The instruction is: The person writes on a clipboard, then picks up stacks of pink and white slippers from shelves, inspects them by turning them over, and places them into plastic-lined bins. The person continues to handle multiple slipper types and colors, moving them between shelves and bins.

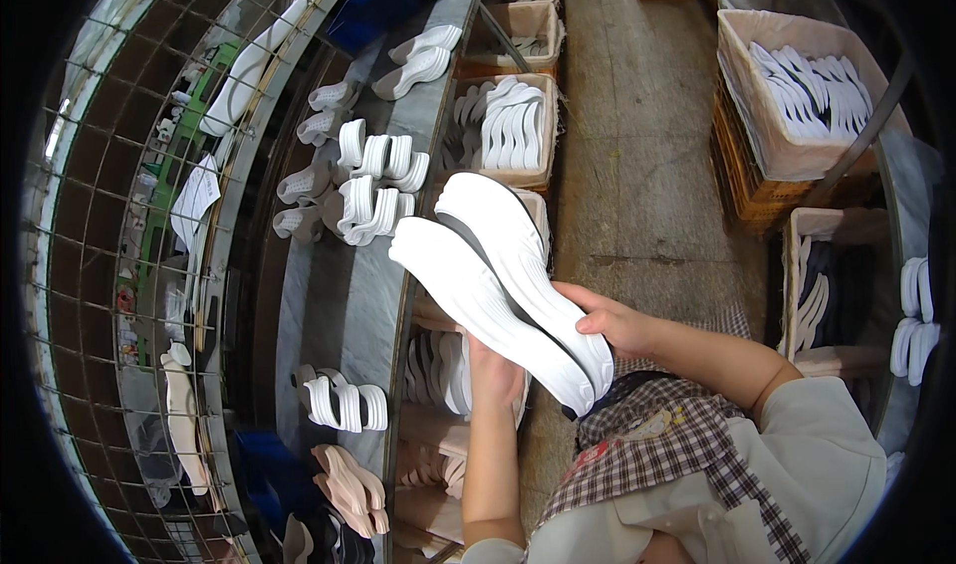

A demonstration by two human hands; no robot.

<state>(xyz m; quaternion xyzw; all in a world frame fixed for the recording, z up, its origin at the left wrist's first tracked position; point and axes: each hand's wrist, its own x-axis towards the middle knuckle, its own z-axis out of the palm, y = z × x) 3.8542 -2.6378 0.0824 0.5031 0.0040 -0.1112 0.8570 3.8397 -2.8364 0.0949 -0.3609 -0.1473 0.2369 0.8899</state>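
Note:
Two white shoe soles with ribbed sidewalls lie side by side in front of me, slanting from upper left to lower right. My left hand [495,373] is under the nearer shoe sole [473,295], its fingers mostly hidden by it. On the other side, my right hand [612,323] grips the farther shoe sole [513,250] near its lower end, thumb bent over its edge. The lower ends of both soles come close to my checked apron [652,440]. Dark undersides show along part of their edges.
A grey marble-patterned bench [344,295] at left carries stacked white soles [373,181] and pinkish soles [351,489]. Beside it stand lined bins, one holding white soles [513,126]. Wire mesh [110,265] runs far left. Across the aisle, a lined crate [797,151] holds more soles.

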